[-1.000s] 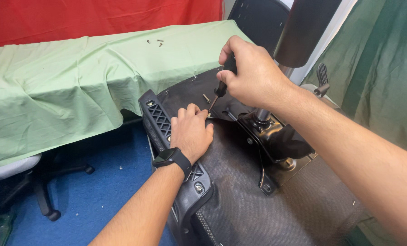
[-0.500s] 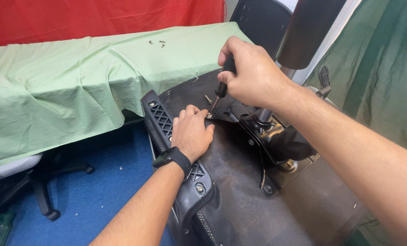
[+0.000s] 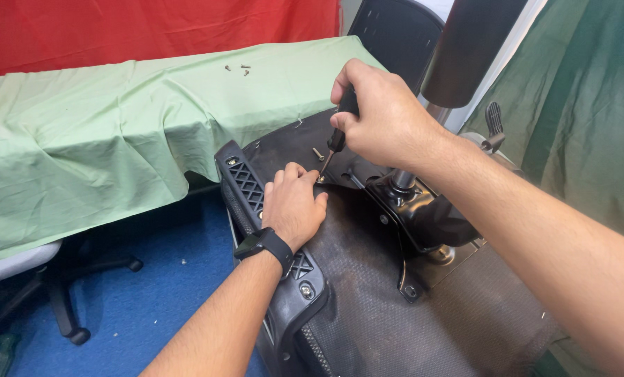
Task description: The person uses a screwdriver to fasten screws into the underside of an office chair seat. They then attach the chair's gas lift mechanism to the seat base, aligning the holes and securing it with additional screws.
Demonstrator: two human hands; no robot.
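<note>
Hands: right hand (image 3: 385, 122) clenched on black-handled screwdriver (image 3: 334, 143), tip unmoved at metal base plate (image 3: 424, 216) corner | left hand (image 3: 292, 206) flat beside it on upturned black chair seat (image 3: 368, 300) | screwing continues

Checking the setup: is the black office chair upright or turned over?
Turned over: the black office chair's fabric underside faces up, its metal mounting plate and gas column exposed.

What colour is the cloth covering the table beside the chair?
Light green, seen in the head view: the cloth drapes over the table.
</note>
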